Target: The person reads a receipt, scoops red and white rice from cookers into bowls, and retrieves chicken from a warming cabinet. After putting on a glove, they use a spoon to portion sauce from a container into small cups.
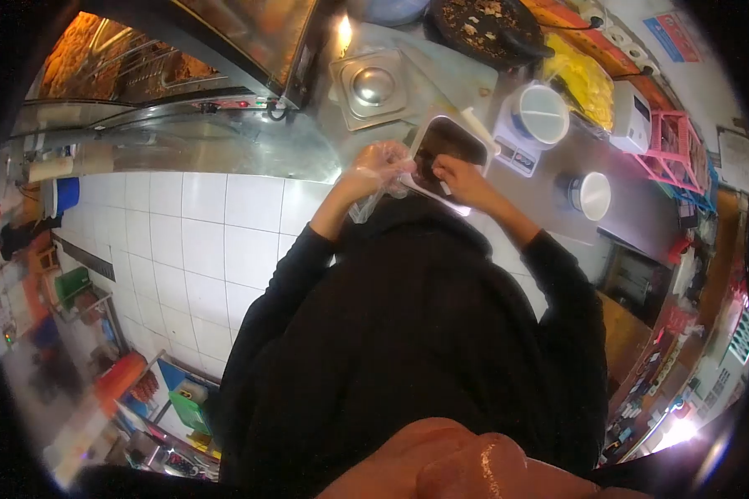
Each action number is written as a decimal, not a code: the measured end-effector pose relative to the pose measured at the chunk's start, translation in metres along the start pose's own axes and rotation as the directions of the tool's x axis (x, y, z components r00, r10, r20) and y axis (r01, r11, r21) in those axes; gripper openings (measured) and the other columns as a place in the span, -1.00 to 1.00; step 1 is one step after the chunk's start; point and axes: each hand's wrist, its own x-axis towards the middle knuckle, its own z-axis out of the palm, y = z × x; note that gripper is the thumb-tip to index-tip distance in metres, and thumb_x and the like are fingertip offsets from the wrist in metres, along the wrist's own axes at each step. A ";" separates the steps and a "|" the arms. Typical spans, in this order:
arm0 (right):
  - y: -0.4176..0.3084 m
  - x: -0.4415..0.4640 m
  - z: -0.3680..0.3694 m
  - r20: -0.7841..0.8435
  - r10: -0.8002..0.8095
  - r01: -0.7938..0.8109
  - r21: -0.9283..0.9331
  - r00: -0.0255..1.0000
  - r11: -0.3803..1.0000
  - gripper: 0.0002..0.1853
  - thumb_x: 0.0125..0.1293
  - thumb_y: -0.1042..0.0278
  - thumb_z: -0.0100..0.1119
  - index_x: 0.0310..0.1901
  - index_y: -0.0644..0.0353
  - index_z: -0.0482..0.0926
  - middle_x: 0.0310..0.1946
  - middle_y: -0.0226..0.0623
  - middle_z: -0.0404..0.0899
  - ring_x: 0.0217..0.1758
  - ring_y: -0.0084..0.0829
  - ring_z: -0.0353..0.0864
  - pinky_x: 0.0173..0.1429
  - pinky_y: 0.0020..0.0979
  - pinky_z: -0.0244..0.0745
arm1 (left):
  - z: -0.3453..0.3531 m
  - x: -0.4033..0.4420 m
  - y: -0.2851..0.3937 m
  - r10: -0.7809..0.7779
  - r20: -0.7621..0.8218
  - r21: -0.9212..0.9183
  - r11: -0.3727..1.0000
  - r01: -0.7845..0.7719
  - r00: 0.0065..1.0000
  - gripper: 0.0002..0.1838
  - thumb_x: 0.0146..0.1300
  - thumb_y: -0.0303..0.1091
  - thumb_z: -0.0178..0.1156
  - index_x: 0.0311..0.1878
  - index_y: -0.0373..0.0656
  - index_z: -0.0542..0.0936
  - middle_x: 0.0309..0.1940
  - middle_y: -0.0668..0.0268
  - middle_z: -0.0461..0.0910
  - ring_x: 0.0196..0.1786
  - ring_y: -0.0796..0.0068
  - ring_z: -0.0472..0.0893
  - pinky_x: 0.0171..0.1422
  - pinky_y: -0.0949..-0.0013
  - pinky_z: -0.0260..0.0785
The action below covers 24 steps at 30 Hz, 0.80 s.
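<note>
My left hand (380,166), in a clear plastic glove, is at the left rim of a rectangular container (484,150) with dark contents. Its fingers are curled together; what they hold, if anything, is too small to tell. Loose clear plastic hangs below that hand. My right hand (464,181) is over the container's near right part, fingers closed, with a small pale piece showing below them that I cannot identify. Just beyond the container lies a knife with a white handle (481,130). A square metal lid (374,86) rests farther left on the steel counter.
A scale (518,156) carries a round divided bowl (541,115). Right of it stands a white tub (592,196). A dark pan (483,29) with food scraps and a yellow plastic bag (578,79) are behind. A lit oven (166,62) stands at the left, above white floor tiles (204,200).
</note>
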 end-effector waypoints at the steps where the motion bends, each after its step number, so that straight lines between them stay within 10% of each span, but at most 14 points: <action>1: -0.004 0.000 -0.002 -0.009 -0.010 0.011 0.061 1.000 0.998 -0.81 0.36 0.28 0.00 -0.21 0.23 0.48 -0.33 -0.04 0.56 -0.21 -0.15 0.56 -0.08 -0.27 0.41 | 0.000 0.001 0.000 0.009 0.011 0.009 1.000 -0.009 1.000 -0.81 0.22 -0.35 0.27 -0.23 -0.24 0.52 -0.44 0.32 0.55 -0.42 0.58 0.58 -0.41 0.46 0.56; 10: 0.019 -0.016 -0.021 -0.055 0.046 -0.033 0.209 0.997 0.977 -0.81 0.40 0.27 -0.02 -0.16 0.20 0.50 -0.39 -0.26 0.51 -0.26 -0.44 0.47 -0.10 -0.38 0.37 | 0.002 0.002 0.002 -0.059 -0.062 0.097 0.993 0.065 0.996 -0.78 0.19 -0.32 0.30 -0.22 -0.25 0.52 -0.45 0.36 0.50 -0.41 0.59 0.53 -0.35 0.40 0.60; 24: 0.029 -0.028 -0.030 -0.214 -0.018 0.042 0.104 0.977 0.994 -0.80 0.42 0.24 -0.03 -0.10 0.17 0.48 -0.36 -0.17 0.53 -0.24 -0.34 0.54 -0.10 -0.32 0.40 | -0.005 0.004 -0.018 -0.038 -0.089 0.059 0.997 0.043 0.995 -0.67 0.14 -0.26 0.34 -0.14 -0.28 0.52 -0.45 0.34 0.50 -0.45 0.57 0.53 -0.39 0.44 0.52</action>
